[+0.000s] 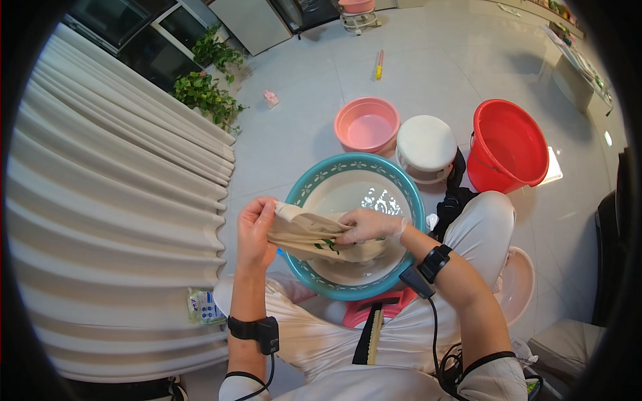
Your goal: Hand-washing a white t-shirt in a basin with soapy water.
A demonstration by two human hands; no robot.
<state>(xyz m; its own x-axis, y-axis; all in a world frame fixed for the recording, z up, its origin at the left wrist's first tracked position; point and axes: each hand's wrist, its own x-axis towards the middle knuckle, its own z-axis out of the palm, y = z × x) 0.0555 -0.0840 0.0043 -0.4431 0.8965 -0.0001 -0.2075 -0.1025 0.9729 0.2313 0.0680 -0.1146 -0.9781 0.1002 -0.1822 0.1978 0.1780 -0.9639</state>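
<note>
My left hand (255, 233) pinches one end of a beige cloth item (303, 231) with a green print, above the left rim of a teal basin (417, 200). My right hand (368, 225), in what looks like a thin clear glove, grips the cloth farther right, fingertips partly hidden in its folds. The cloth's lower right part hangs down into the basin. Water (351, 188) with bright reflections lies inside the basin's white bowl. Dark straps with small devices and cables sit on both my forearms.
Beyond the basin stand a pink basin (367, 124), a white-topped stool (426, 143) and a red bucket (511, 143). A pale curtain (125, 225) hangs at left, with a plastic packet (204, 306) beside it. At right is a pale pink basin (519, 285). Potted plants (208, 97) stand by the window.
</note>
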